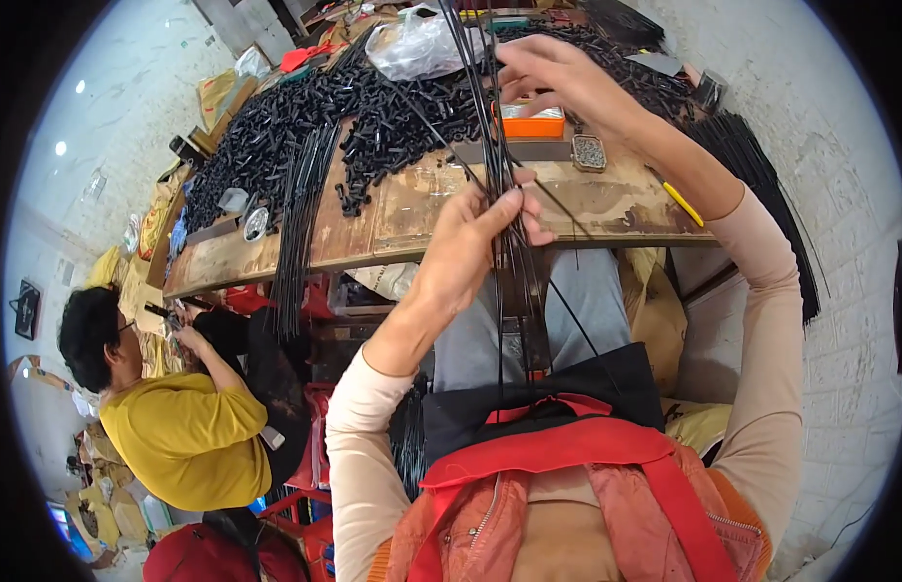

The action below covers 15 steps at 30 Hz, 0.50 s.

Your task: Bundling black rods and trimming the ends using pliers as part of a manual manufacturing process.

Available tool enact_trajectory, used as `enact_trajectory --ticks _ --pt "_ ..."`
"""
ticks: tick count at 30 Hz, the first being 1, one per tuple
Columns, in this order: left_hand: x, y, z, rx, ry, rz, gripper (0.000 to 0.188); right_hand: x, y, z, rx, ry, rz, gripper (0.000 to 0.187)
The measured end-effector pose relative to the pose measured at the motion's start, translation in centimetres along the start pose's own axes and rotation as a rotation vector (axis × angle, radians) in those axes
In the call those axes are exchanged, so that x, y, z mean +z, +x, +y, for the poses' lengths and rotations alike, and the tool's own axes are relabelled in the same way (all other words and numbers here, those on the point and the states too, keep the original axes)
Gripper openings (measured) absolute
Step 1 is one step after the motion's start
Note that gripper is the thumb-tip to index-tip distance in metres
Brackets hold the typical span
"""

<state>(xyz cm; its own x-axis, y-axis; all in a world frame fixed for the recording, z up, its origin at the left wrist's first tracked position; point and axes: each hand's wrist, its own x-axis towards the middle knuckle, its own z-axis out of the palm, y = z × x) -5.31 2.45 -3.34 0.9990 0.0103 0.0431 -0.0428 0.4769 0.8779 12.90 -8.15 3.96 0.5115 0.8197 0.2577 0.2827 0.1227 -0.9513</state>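
Note:
My left hand [480, 218] is closed around a loose bundle of thin black rods [490, 126], held upright above the front edge of the table. A few of the rods splay out sideways, and their lower ends hang over my lap. Beside the upper part of the bundle, my right hand [548, 78] is raised with its fingers apart and slightly curled. Whether its fingertips touch the rods I cannot tell. Just beyond the bundle sits an orange box [531, 121], with a small clear dish of tiny metal pieces [588, 152] to its right.
Heaped small black parts [276, 136] cover the back of the wooden table [412, 218], with a clear plastic bag [417, 47] on top. More rods [301, 213] overhang its front edge at left. A yellow-handled tool [682, 204] lies at right. A person in yellow [189, 427] sits at left.

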Motion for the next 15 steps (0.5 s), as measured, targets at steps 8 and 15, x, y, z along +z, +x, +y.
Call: enact_trajectory --ticks 8,15 --pt "-0.5 1.2 -0.4 0.087 0.063 0.078 0.03 0.3 -0.1 0.3 0.134 -0.128 -0.074 0.037" --pt "-2.6 1.8 1.6 0.023 0.006 -0.079 0.027 -1.0 1.2 2.3 -0.007 0.062 -0.003 0.032"
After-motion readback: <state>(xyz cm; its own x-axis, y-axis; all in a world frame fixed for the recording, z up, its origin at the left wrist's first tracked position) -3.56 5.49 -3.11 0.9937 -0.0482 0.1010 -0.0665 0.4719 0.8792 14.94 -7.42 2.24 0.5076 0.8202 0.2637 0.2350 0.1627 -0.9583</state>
